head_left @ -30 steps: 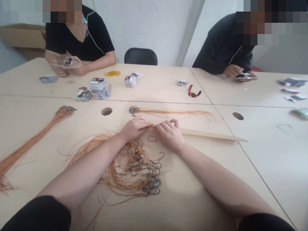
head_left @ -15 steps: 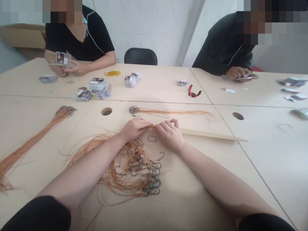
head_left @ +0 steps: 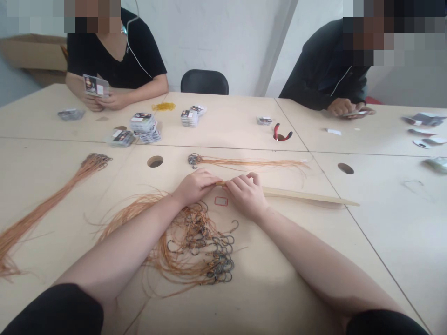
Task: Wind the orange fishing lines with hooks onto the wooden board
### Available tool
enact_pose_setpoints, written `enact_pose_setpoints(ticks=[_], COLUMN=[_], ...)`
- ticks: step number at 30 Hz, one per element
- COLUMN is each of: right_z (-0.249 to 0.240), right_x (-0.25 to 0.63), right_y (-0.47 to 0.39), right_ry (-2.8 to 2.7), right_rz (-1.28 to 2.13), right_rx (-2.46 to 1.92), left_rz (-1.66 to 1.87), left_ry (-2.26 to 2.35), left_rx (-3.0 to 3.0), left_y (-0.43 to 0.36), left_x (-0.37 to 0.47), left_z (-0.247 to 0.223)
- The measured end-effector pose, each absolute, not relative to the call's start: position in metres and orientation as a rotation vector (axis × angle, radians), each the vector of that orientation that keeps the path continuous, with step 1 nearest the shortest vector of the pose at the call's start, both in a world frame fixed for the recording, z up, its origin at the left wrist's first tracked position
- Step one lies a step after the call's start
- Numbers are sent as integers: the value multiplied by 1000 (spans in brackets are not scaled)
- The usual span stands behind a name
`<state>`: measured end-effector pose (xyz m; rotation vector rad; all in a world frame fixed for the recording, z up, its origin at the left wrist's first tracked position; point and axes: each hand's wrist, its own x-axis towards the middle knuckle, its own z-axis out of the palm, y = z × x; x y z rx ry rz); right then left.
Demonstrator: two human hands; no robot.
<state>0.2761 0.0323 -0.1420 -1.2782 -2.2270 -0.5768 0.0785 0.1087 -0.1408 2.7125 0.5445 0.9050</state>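
Note:
Both hands meet above the middle of the table on a long, narrow tan strip (head_left: pixel 307 196) that tapers to a point at its right end. My left hand (head_left: pixel 198 186) pinches the strip's left end, fingertips together. Close beside it, my right hand (head_left: pixel 246 194) is closed on the strip, with its long part running out to the right behind the hand. A short bit of the strip shows between my fingertips. Below my hands lies a tangled heap of fish hooks (head_left: pixel 218 265) on orange line, partly hidden by my left forearm. A small red-edged label (head_left: pixel 220 201) lies between my wrists.
Behind my hands lies a straight bundle of hooked orange lines (head_left: pixel 244 162); another bundle (head_left: pixel 52 204) is at left. Farther back are stacked small clear boxes (head_left: pixel 142 122), yellow bands (head_left: pixel 163 107) and red-handled pliers (head_left: pixel 282 134). Two people sit opposite, one holding a box (head_left: pixel 96 86).
My hands and the strip stay practically still. Across the table, the person on the left has turned and raised the clear box a little.

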Motion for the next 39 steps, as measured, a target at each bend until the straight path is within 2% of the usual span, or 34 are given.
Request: enact_pose_setpoints(ticks=[39], right_z=[-142], right_x=[276], right_y=[32], right_ry=[-2226], right_rz=[-570], right_rx=[-1287], left_rz=[896], left_ry=[545], left_rx=[2707], left_y=[108], left_x=[79], left_z=[-139])
